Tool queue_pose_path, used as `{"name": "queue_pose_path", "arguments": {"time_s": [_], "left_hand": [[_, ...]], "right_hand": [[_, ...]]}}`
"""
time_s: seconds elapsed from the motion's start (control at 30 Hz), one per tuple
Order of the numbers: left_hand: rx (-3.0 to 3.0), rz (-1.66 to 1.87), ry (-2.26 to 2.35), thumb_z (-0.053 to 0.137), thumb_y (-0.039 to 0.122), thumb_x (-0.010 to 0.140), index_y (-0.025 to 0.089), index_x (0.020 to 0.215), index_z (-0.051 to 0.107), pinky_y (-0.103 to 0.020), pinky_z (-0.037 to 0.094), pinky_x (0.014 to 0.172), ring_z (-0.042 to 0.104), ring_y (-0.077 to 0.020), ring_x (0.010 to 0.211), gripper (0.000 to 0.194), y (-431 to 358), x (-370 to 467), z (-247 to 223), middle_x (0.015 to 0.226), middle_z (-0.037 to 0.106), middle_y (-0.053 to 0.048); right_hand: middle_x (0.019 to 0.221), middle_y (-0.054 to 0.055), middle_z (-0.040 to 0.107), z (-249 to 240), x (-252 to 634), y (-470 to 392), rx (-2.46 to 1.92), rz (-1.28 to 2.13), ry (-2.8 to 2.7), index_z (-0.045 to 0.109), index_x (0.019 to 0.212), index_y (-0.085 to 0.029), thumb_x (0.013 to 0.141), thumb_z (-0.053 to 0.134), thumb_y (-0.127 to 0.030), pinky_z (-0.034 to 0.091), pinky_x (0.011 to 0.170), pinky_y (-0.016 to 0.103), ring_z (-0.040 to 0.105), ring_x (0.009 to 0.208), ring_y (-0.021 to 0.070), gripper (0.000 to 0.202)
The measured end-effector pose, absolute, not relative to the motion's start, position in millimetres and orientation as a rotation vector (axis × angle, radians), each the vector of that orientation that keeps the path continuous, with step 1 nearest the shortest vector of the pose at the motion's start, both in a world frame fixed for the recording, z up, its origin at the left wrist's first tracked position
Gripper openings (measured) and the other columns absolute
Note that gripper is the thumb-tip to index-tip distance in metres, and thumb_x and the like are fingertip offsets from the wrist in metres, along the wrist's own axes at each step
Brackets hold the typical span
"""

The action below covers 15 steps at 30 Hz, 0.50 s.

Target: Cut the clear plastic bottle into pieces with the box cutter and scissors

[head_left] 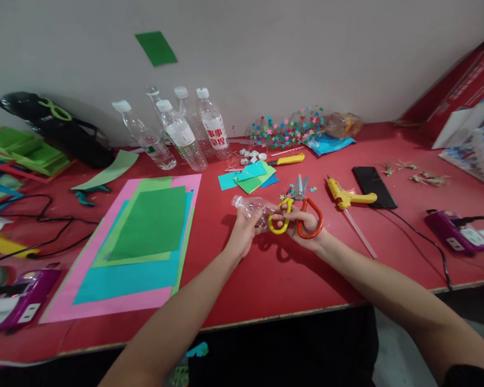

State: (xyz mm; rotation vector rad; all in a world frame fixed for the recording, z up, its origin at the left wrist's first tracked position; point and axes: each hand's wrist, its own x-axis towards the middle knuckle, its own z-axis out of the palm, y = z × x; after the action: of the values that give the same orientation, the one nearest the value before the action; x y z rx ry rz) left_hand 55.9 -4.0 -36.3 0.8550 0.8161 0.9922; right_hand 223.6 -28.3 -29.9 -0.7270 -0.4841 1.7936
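My left hand [244, 231] is closed round a small clear plastic bottle piece [258, 205], its open neck pointing left. My right hand [300, 221] has its fingers through scissors with one yellow and one red handle [315, 228]. The blades stand apart and point away from me, beyond the hand. The right fingertips are close to the right end of the bottle piece; whether they touch it I cannot tell. Behind the hands lie small blue and green paper pieces [248, 176] and a yellow utility knife [290, 159].
Large coloured sheets [147, 226] lie left on the red table [242, 301]. Clear bottles [183, 137] stand near the wall. Right are a yellow glue gun [347, 198], a black phone [374, 186] and a purple power strip [455, 231]. A black flask [70, 134] leans back left.
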Motion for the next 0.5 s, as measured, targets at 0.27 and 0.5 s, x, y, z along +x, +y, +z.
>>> {"name": "queue_pose_path", "arguments": {"time_s": [0.27,0.5], "left_hand": [[0.876,1.006,0.842,0.080,0.046,0.074,0.022,0.112,0.045,-0.039,0.060,0.080,0.070,-0.0214,0.098,0.057,-4.7,55.0,-35.8,0.115,0.068,-0.009],[0.872,1.035,0.884,0.080,0.044,0.073,0.024,0.108,0.043,-0.034,0.059,0.073,0.071,-0.0185,0.087,0.055,-3.6,54.6,-41.3,0.104,0.069,-0.003]], "right_hand": [[0.079,-0.001,0.071,-33.5,225.8,-27.2,-0.739,1.803,-0.510,0.057,0.084,-0.021,0.067,0.068,-0.006,0.060,0.074,0.026,0.072,0.081,0.0154,0.024],[0.081,-0.002,0.071,-30.3,228.3,-27.9,-0.735,1.814,-0.544,0.056,0.082,-0.021,0.064,0.069,-0.007,0.059,0.078,0.025,0.071,0.080,0.0138,0.026]]}}
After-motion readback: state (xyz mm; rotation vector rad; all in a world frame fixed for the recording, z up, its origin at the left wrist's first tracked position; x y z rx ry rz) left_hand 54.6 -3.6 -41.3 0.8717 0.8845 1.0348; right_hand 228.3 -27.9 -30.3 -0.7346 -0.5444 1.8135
